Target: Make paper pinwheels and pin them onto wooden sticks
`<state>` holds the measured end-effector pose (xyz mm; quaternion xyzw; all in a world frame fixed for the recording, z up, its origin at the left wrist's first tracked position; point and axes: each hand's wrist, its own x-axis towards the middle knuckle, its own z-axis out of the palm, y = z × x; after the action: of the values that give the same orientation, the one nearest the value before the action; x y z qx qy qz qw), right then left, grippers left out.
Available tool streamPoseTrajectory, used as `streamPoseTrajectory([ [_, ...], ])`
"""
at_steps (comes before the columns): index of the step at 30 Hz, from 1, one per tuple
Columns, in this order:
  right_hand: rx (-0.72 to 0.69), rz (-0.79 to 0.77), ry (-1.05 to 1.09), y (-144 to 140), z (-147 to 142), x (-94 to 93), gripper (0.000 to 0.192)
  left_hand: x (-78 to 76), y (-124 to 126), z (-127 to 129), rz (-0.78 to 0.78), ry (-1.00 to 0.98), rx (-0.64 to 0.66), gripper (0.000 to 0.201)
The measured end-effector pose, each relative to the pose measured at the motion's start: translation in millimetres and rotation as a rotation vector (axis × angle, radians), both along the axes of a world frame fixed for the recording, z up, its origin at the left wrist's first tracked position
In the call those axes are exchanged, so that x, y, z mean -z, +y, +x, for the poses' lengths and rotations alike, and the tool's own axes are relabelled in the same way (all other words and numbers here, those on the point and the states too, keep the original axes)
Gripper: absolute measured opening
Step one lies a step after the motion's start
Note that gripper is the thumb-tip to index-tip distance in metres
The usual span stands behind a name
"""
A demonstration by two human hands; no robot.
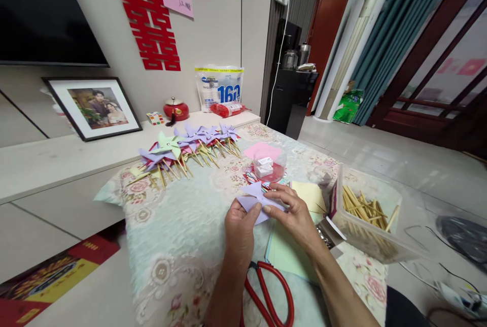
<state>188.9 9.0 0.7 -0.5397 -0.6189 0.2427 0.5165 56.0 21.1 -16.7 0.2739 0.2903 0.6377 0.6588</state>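
Red-handled scissors point(268, 294) are cut off by the bottom edge, with the blades hidden under the left forearm. Only a strip of the pale green paper sheets point(283, 256) is shown beside the right wrist. On the flowered cloth point(175, 235), at about 11 o'clock from the hands, a row of finished paper pinwheels point(186, 146) on thin wooden sticks is laid. The left hand point(239, 230) is seen curled, thumb pressed on the near edge of the lilac paper piece point(255, 199). This piece is thin, flat and folded into points; one tip is turned towards 12 o'clock, its long axis running roughly 9 to 3, at the table's middle. The right hand point(292, 213) is laid over its right side, fingers pinching it; the covered part cannot be made out. At 12 o'clock a clear round tub point(268, 164) is seen, and at 3 o'clock a clear plastic box point(367, 215) of wooden sticks.
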Motion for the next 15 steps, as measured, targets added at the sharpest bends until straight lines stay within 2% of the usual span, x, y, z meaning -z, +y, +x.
streamPoseTrajectory([
  [2, 0.027, 0.054, -0.076, -0.3, 0.0, -1.5, 0.019, -0.5, 0.4, -0.3, 0.012, 0.012, 0.005, 0.043],
  [5, -0.005, 0.079, -0.086, -1.0, -0.6, -2.3, 0.011, 0.5, 1.0, -1.1, 0.014, 0.067, -0.013, 0.038],
  [15, -0.046, -0.081, 0.034, -4.9, -6.3, -6.1, 0.016, 2.7, -0.3, -1.3, 0.035, 0.249, -0.047, 0.03],
])
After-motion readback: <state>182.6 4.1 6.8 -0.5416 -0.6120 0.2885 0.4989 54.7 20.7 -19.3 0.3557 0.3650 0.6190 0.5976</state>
